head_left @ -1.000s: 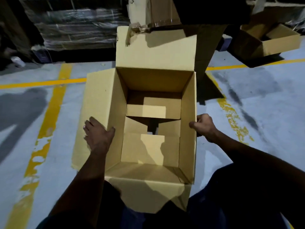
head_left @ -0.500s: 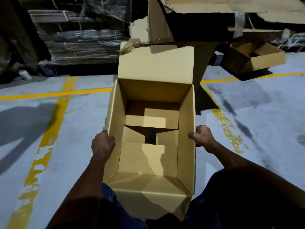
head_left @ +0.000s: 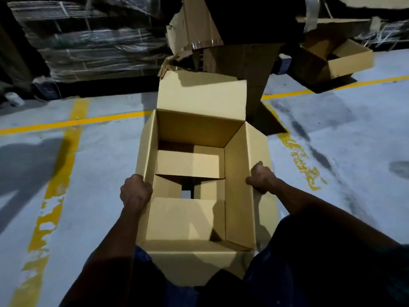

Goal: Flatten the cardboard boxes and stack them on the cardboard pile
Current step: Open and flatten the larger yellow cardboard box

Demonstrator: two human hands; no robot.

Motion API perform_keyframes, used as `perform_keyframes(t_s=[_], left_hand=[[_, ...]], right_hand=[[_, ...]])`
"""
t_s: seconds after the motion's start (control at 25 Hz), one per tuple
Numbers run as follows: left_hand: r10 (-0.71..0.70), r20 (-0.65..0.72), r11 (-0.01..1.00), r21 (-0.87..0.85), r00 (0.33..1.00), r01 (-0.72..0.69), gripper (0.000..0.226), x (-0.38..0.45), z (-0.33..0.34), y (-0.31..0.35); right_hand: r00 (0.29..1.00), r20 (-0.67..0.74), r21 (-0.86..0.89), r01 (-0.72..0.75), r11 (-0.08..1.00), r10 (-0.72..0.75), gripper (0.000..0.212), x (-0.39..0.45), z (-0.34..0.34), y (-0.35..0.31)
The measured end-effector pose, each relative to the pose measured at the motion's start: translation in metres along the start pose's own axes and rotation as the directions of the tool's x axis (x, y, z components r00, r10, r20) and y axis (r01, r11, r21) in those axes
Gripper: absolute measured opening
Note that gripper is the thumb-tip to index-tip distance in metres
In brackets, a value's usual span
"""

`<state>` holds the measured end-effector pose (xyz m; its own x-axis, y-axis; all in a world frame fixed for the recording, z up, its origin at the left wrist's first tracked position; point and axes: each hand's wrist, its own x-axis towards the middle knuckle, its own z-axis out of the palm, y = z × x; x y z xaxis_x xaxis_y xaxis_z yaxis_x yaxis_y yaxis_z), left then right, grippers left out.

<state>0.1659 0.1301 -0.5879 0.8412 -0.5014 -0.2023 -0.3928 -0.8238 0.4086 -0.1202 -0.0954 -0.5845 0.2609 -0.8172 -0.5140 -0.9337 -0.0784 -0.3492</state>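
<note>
Head view. An open cardboard box (head_left: pixel 199 185) stands at the centre of the frame, directly in front of the person, on a grey floor (head_left: pixel 354 162) marked with yellow lines (head_left: pixel 73 122). Its far top flap stands up at 12 o'clock; the near flap hangs down at 6 o'clock against the person's legs. The bottom flaps are folded in but not sealed: a small dark gap shows between them at the middle of the base.

The left hand (head_left: pixel 136 191) grips the left wall's upper edge at 9 o'clock, fingers curled over the rim. The right hand (head_left: pixel 261 177) grips the right wall's edge at 3 o'clock in the same closed hold. Both hands thus clamp cardboard, not air.

The cardboard pile (head_left: pixel 239 41) rises at 12 to 1 o'clock, just beyond the box; another open box (head_left: pixel 336 58) sits at 2 o'clock. Wrapped pallets (head_left: pixel 93 45) lie at 10 to 11 o'clock.

Judged step: collapsing the box. To do it well, the loose bottom flaps probably need pushing out first, so the tube is free. Then the two gripped walls should shear in opposite directions along the corner creases, rather than being crushed inward, which would likely buckle the panels and give a lumpy sheet for stacking.
</note>
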Motion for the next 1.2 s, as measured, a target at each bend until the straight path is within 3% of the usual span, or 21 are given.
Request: perform_keyframes(t_s=[0.08,0.16,0.24,0.32,0.4,0.56,0.64,0.8,0.92,1.08,1.2], left_hand=[[-0.025,-0.023,1.0,-0.008,0.999,0.024,0.017,-0.003,0.002,0.004],[-0.049,-0.046,0.998,-0.033,0.998,0.047,0.016,-0.005,0.001,0.005],[-0.068,-0.066,0.997,-0.047,0.995,0.065,0.016,-0.007,-0.003,0.006],[-0.064,-0.094,0.996,-0.069,0.993,0.057,0.023,-0.009,-0.008,0.01],[-0.017,-0.132,0.996,-0.084,0.991,0.006,0.027,-0.013,-0.013,0.017],[0.062,-0.211,0.991,-0.101,0.976,-0.085,0.031,-0.02,-0.03,0.032],[0.081,-0.238,0.987,-0.113,0.968,-0.111,0.029,-0.028,-0.038,0.038],[0.138,-0.248,0.984,-0.077,0.959,-0.162,0.026,-0.038,-0.053,0.043],[0.208,-0.235,0.974,-0.034,0.949,-0.222,0.024,-0.039,-0.061,0.041],[0.284,-0.192,0.955,-0.032,0.939,-0.295,0.026,-0.027,-0.057,0.038],[0.313,-0.172,0.95,0.037,0.934,-0.311,0.028,-0.013,-0.052,0.035]], right_hand=[[1.0,0.011,-0.148,0.002,0.989,0.0,0.095,-0.004,0.004,-0.002],[0.99,-0.109,-0.412,0.04,0.91,-0.092,0.089,-0.013,0.006,-0.009],[0.925,-0.186,-0.598,0.161,0.785,-0.331,0.072,-0.026,0.008,-0.026],[0.825,-0.128,-0.605,0.375,0.703,-0.551,0.052,-0.037,0.014,-0.045],[0.747,-0.014,-0.552,0.548,0.628,-0.664,0.044,-0.043,0.025,-0.063],[0.731,0.141,-0.397,0.659,0.638,-0.668,0.061,-0.034,0.07,-0.09],[0.739,0.258,-0.402,0.668,0.626,-0.623,0.072,-0.019,0.092,-0.101],[0.721,0.342,-0.467,0.687,0.557,-0.603,0.082,0.012,0.131,-0.111],[0.75,0.343,-0.44,0.66,0.609,-0.566,0.087,0.031,0.182,-0.104],[0.787,0.22,-0.437,0.608,0.663,-0.576,0.084,0.05,0.225,-0.099],[0.791,0.249,-0.389,0.611,0.69,-0.559,0.088,0.051,0.237,-0.105]])
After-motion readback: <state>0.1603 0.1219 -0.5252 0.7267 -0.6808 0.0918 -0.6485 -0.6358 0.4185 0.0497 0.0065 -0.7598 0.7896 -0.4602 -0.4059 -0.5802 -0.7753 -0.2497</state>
